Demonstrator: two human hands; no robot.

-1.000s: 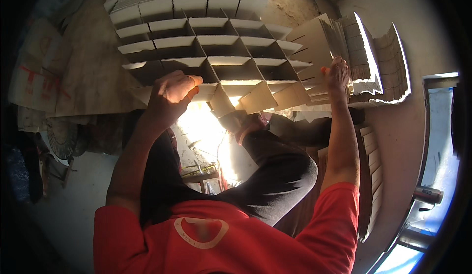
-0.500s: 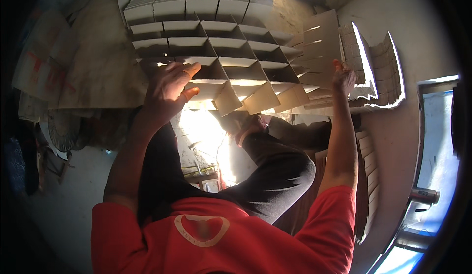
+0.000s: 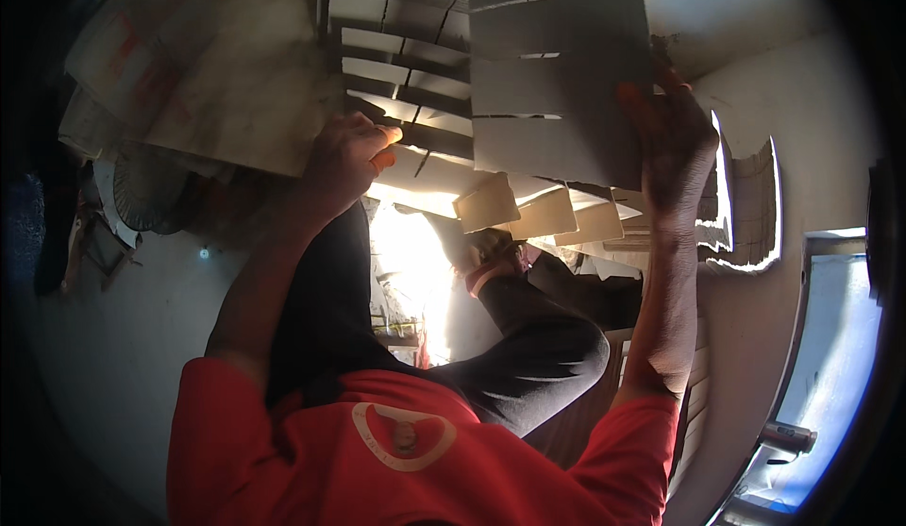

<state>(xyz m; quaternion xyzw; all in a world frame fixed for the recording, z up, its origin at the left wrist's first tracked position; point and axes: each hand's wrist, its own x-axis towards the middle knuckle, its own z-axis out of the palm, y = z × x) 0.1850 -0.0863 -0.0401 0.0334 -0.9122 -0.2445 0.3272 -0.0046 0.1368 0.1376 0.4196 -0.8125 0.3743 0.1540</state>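
Brown table (image 3: 255,73) across the upper half of the view; strong sunlight glares below its near edge, and a pale wall (image 3: 755,328) closes the right side. Nearest: red shirt (image 3: 396,469) with a pale emblem, then dark trousers (image 3: 528,356), knees bent.

Left hand (image 3: 349,153): at the table's near edge, beside the left end of a cardboard grid (image 3: 434,116). Fingers curled, thumb slightly apart from forefinger; cannot tell whether they pinch a strip.

Right hand (image 3: 678,139): pinches the right edge of a grey slotted sheet (image 3: 557,73), thumb on the face turned to the wearer, fingers at the edge. Sheet is raised and tilted up, hiding the right part of the grid; contact between the two cannot be told.

Grid sits along the near edge, cross-strip ends jutting toward the wearer. Right of the right forearm: cardboard stacks (image 3: 752,200), edges brightly lit. Beyond the grid, toward the far edge: stacked strips (image 3: 396,2). Far left corner: pale sheets (image 3: 132,35) with red marks, blurred.
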